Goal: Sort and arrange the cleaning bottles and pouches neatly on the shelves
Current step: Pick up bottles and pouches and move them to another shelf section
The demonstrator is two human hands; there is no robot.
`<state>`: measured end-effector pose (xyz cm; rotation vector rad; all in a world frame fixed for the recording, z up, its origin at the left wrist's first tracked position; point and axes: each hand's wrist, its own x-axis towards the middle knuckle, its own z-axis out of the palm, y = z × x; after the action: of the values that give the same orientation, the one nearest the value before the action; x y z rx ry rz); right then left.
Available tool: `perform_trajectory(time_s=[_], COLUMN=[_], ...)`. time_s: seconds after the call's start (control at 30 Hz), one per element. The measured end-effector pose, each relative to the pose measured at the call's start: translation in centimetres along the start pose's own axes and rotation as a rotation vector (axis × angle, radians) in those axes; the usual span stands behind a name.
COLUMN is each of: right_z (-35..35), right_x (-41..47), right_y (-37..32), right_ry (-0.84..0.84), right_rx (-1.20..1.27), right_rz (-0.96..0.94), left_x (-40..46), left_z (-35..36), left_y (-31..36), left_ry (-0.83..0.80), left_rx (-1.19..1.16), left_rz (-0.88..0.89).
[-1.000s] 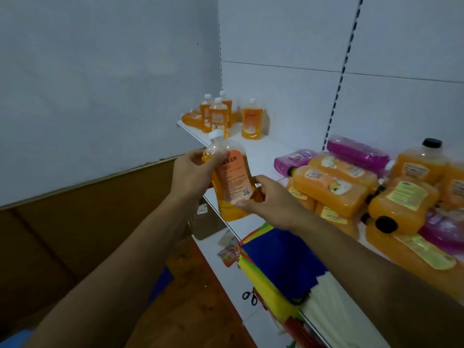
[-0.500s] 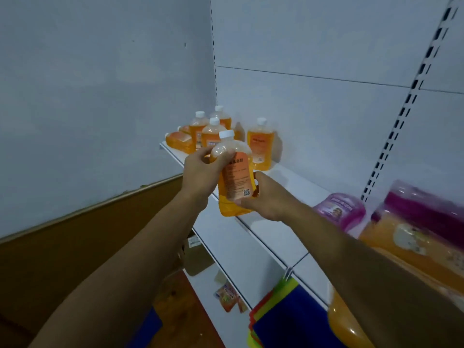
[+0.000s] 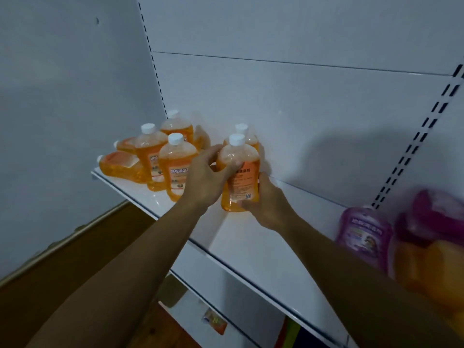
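On the white metal shelf (image 3: 253, 249), an orange liquid bottle with a white cap (image 3: 238, 172) stands between both hands, directly before a second capped orange bottle (image 3: 247, 136), with a cluster of upright and lying orange bottles (image 3: 160, 156) to its left and a purple pouch (image 3: 364, 232) well to its right.

We reach both bare forearms up and forward to the bottle (image 3: 238, 172), our one landmark. Our left hand (image 3: 204, 175) wraps its left shoulder, thumb across the front just under the neck, fingers curled behind. Our right hand (image 3: 266, 200) cups its lower right side, thumb pressed on the label near the base, fingers hidden round the back
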<state>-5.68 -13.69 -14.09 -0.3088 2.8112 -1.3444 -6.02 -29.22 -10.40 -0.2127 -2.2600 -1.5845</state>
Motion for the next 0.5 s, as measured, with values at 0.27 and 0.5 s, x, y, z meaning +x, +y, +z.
perform_trajectory(time_s=[0.27,0.5], right_z=[1.7,0.7], right_x=[0.3,-2.4], right_y=[1.1,2.0], right_ry=[0.045,0.119], right_rx=[-0.071,-0.228], right_rz=[0.001,0.094], left_x=[0.7,-0.5], left_z=[0.8,-0.2], left_y=[-1.5,1.0], left_ry=[-0.079,-0.059], left_rx=[0.094,0.192], left_rz=[0.034,0.13])
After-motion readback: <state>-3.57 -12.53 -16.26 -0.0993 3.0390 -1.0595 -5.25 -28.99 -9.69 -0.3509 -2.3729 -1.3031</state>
